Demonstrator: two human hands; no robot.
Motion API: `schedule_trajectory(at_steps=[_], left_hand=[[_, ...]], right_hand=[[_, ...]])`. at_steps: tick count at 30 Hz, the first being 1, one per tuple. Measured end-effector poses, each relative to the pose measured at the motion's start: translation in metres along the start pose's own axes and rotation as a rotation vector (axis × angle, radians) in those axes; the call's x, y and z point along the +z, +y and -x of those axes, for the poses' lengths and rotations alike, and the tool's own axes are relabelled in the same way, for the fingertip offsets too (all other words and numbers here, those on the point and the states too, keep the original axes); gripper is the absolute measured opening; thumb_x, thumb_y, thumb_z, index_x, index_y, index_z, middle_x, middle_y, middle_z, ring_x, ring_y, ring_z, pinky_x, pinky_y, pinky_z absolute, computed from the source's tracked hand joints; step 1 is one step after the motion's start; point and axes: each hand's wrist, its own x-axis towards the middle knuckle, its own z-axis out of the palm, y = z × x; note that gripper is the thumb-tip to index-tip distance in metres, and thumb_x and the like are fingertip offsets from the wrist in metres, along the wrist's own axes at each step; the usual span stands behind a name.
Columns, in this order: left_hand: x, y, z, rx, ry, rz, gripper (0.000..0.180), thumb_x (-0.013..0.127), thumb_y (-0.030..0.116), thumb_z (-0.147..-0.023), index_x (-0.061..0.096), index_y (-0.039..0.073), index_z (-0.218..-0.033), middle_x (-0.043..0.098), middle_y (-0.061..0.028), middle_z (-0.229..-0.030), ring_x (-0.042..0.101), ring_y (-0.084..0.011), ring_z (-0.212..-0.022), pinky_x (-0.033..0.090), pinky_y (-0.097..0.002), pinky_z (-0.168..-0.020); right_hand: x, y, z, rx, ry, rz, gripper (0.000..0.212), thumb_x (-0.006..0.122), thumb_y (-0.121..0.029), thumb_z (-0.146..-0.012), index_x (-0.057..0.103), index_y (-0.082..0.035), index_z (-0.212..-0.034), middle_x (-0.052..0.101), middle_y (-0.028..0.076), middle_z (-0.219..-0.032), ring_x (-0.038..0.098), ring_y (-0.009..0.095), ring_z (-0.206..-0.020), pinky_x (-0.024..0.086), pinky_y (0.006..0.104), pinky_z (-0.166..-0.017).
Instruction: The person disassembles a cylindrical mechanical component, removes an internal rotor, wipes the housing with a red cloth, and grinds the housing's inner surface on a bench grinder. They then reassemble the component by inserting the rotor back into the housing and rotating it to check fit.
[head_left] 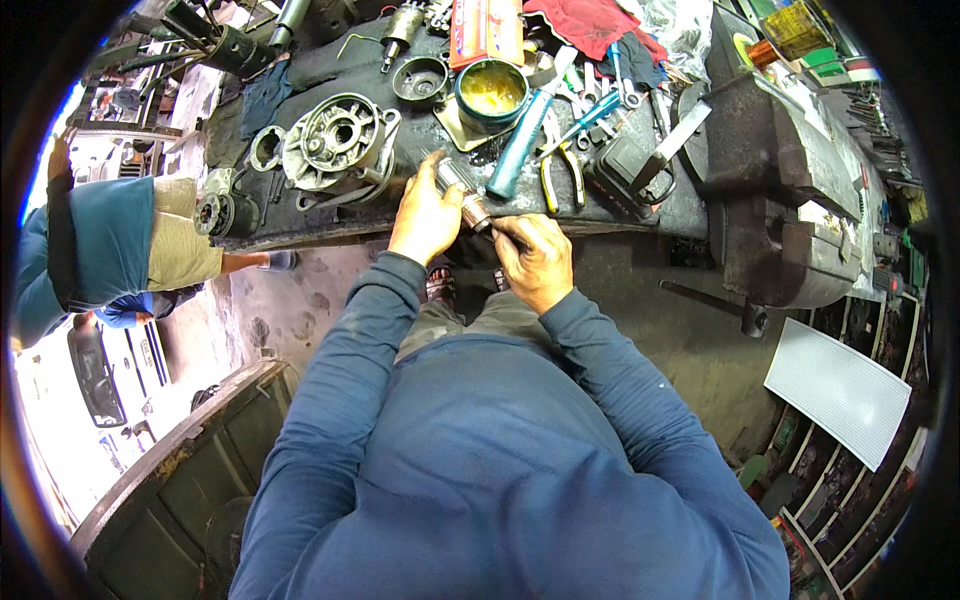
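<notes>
A motor armature (474, 209), with a ribbed metal body and a coppery end, is held at the bench's front edge. My left hand (430, 212) is closed round its body from the left. At its lower right end, my right hand (538, 255) pinches near the shaft; whether a small piece lies under those fingers is hidden. Just beyond stand a hammer with a teal handle (513, 150) and an open tin of yellow grease (493, 92). Yellow-handled pliers (562, 178) lie to the right, and a round metal motor housing (342, 145) sits to the left.
A large bench vise (775, 190) juts out at the right, its handle bar (700, 298) sticking out. Wrenches, a red cloth (590, 25) and a black boxy tool (628, 170) crowd the dark bench. Another person (110, 240) stands at far left. A white perforated panel (840, 390) leans at right.
</notes>
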Motion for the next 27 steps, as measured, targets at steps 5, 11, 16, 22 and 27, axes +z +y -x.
schedule_trajectory(at_steps=[5, 11, 16, 22, 27], left_hand=[[0.013, 0.004, -0.003, -0.031, 0.089, 0.000, 0.081, 0.083, 0.038, -0.086, 0.047, 0.003, -0.149, 0.060, -0.0339, -0.133, 0.060, -0.0456, -0.125, 0.048, -0.0474, -0.108], [0.021, 0.001, 0.003, 0.022, 0.172, 0.097, 0.068, 0.080, 0.023, -0.092, 0.048, 0.001, -0.147, 0.062, -0.0290, -0.135, 0.063, -0.0404, -0.126, 0.049, -0.0444, -0.108], [0.012, 0.000, 0.009, -0.013, 0.094, 0.018, 0.068, 0.076, 0.017, -0.094, 0.043, 0.004, -0.152, 0.060, -0.0289, -0.138, 0.061, -0.0405, -0.128, 0.048, -0.0442, -0.109], [0.009, 0.005, 0.008, -0.025, 0.078, 0.050, 0.069, 0.076, 0.017, -0.094, 0.043, 0.006, -0.153, 0.058, -0.0290, -0.140, 0.061, -0.0417, -0.128, 0.048, -0.0459, -0.109], [0.010, 0.001, 0.009, -0.008, 0.094, 0.058, 0.069, 0.077, 0.017, -0.093, 0.043, 0.005, -0.152, 0.059, -0.0285, -0.139, 0.060, -0.0415, -0.128, 0.047, -0.0449, -0.110]], right_hand=[[0.003, 0.005, -0.004, 0.087, 0.019, -0.043, 0.011, 0.078, -0.010, -0.086, 0.074, -0.010, -0.096, 0.074, 0.010, -0.089, 0.069, 0.032, -0.084, 0.053, 0.0433, -0.079], [0.002, 0.008, -0.001, 0.141, 0.032, -0.088, 0.012, 0.078, -0.011, -0.086, 0.075, -0.009, -0.097, 0.074, 0.011, -0.089, 0.069, 0.034, -0.083, 0.053, 0.0441, -0.078], [0.001, 0.004, -0.004, 0.083, -0.044, -0.076, 0.014, 0.079, -0.010, -0.084, 0.075, -0.010, -0.097, 0.073, 0.011, -0.088, 0.069, 0.033, -0.085, 0.053, 0.0440, -0.078], [-0.004, 0.000, -0.010, 0.101, 0.034, -0.085, 0.010, 0.076, -0.009, -0.087, 0.074, -0.009, -0.097, 0.074, 0.009, -0.088, 0.068, 0.031, -0.084, 0.052, 0.0435, -0.079], [-0.003, 0.002, -0.009, 0.023, -0.036, -0.019, 0.013, 0.079, -0.006, -0.085, 0.075, -0.007, -0.097, 0.074, 0.011, -0.091, 0.070, 0.031, -0.086, 0.054, 0.0415, -0.079]])
